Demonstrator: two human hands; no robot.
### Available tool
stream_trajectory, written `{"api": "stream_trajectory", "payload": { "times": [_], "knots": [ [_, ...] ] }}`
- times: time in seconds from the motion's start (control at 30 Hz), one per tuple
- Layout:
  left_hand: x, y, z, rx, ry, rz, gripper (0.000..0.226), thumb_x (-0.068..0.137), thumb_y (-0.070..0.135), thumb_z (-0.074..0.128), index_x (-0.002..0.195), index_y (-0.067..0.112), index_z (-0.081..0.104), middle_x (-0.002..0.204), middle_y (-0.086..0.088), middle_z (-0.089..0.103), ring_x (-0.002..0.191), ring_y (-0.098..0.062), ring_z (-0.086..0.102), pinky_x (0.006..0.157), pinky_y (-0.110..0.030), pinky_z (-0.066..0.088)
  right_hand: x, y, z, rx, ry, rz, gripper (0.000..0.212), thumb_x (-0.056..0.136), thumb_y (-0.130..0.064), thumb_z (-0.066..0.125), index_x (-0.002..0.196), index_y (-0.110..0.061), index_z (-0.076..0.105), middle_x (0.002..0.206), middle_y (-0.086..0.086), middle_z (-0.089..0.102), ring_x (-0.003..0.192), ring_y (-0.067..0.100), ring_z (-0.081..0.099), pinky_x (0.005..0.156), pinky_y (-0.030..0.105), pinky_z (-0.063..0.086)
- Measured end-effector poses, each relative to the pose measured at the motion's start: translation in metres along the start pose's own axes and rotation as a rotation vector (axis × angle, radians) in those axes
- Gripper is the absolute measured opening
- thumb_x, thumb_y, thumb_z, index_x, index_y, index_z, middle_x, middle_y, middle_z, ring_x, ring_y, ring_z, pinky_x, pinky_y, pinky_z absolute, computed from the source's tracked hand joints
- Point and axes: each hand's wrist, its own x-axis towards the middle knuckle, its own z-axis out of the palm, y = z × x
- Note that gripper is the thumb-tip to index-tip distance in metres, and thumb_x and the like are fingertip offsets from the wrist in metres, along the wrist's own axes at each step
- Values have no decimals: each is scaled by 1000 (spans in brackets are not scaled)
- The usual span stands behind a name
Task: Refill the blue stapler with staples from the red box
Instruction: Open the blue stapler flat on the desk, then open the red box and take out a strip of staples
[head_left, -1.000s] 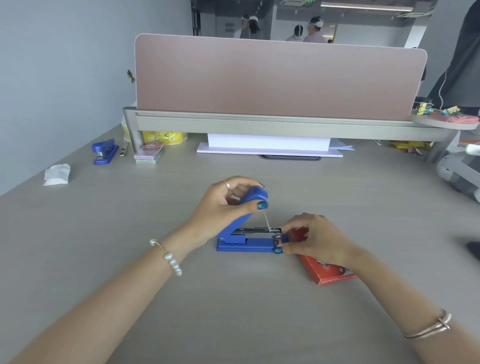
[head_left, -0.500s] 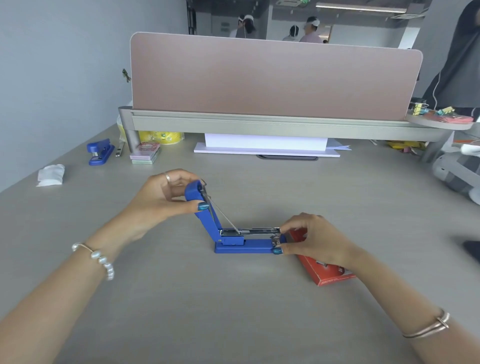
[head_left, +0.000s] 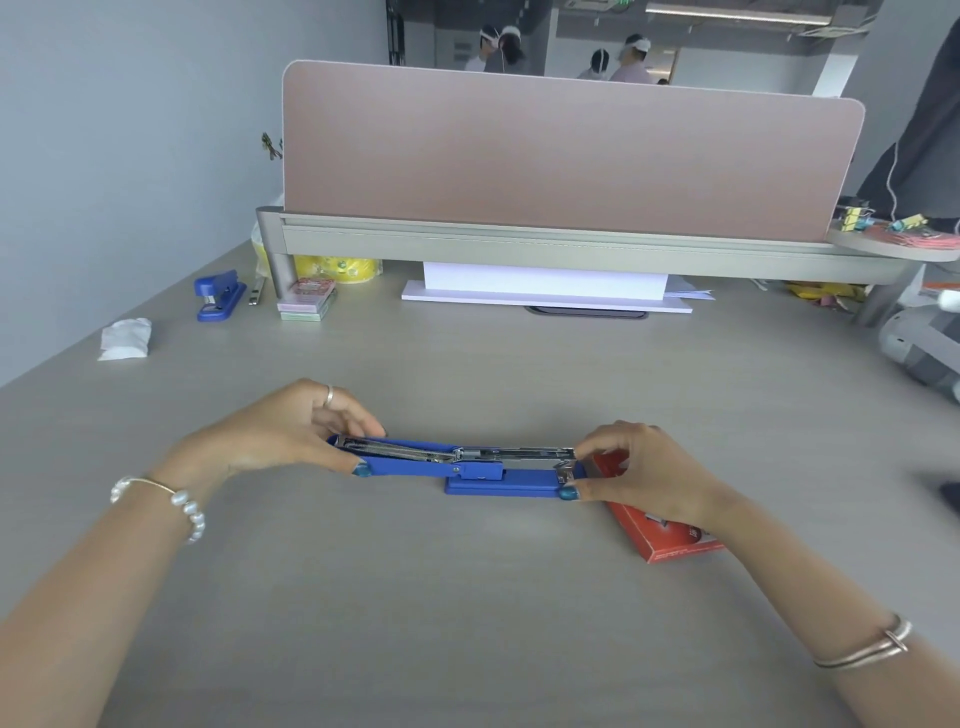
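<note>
Since 0.5 s ago the top arm of the blue stapler (head_left: 470, 467) has swung from a steep upward tilt to lying flat, folded all the way back to the left of its base. Now the stapler stretches in 1 long line across the desk (head_left: 467, 623), blue shell underneath and the metal parts facing up. Its silver staple channel sits over the blue base on the right half; on the left half the pusher rod and spring run along the inside of the opened arm. Whether any staples already sit in the channel is hard to tell from this distance.

At the stapler's left end, the left hand (head_left: 283, 434) has its grip closed on the tip of the opened arm, thumb on the near edge and fingers over the far edge. At the stapler's right end, the right hand (head_left: 641, 470) pinches the front of the base and channel, thumb on the near side, fingers curled above.

Just right of the stapler and partly under the right hand, the red box (head_left: 662, 530) lies flat on the desk.
</note>
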Motion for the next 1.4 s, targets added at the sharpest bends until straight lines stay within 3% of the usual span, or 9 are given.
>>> {"api": "stream_trajectory", "payload": {
  "times": [0.27,0.37,0.47,0.57,0.67,0.83,1.03,1.3,1.4],
  "knots": [
    [2,-3,5,53,-22,-16,36,47,31,77,83,30,74,87,-7,74,78,-19,67,70,-24,54,-2,-3,0,-107,9,-42,21,70,-40,74,89,-31,70,80,-15,62,89,14,51,78,29,44],
    [1,4,9,73,-34,-24,48,50,37,74,97,42,68,102,-3,66,96,-17,65,82,-28,53,-5,-1,-2,-182,71,-49,45,69,-52,69,109,-30,66,106,-6,67,107,13,48,96,37,43],
    [4,22,18,186,9,75,58,54,48,67,111,52,56,116,7,53,110,2,52,98,-23,44,-16,-4,-17,-195,83,43,72,66,-68,54,130,-36,44,140,-8,46,131,9,27,112,33,25],
    [12,49,33,222,37,207,62,59,48,66,120,46,52,118,8,50,117,0,47,100,-22,41,-31,-8,-32,-308,-32,149,86,60,-77,51,136,-49,20,148,-11,29,136,11,15,110,38,25],
    [22,69,50,279,-41,247,62,60,49,63,121,45,51,116,14,47,116,3,46,99,-14,38,-43,-8,-34,-389,-118,232,99,53,-80,56,135,-54,7,140,-9,33,129,15,28,98,36,40],
    [40,81,76,337,-96,242,58,69,40,70,124,38,52,114,17,47,113,2,46,101,-20,36,-45,-12,-28,-389,-56,262,86,62,-57,70,134,-47,23,122,-4,49,111,18,49,83,27,44],
    [53,92,109,335,-25,281,78,67,45,72,135,42,33,122,9,51,115,-6,45,100,-24,36,-26,-3,-46,137,48,329,58,55,-37,75,109,-42,56,106,-7,61,91,13,62,81,30,51],
    [76,110,158,158,202,301,91,59,45,82,134,40,31,115,13,54,112,-3,49,97,-26,41,-16,-5,-41,679,101,278,42,72,-24,64,114,-25,59,104,7,68,77,11,70,58,14,52],
    [79,108,169,73,240,324,85,60,42,82,132,38,36,119,12,59,112,0,51,99,-26,42,-16,-1,-39,744,142,269,46,66,-27,59,112,-28,60,107,10,68,80,13,69,66,22,53]
  ]
}}
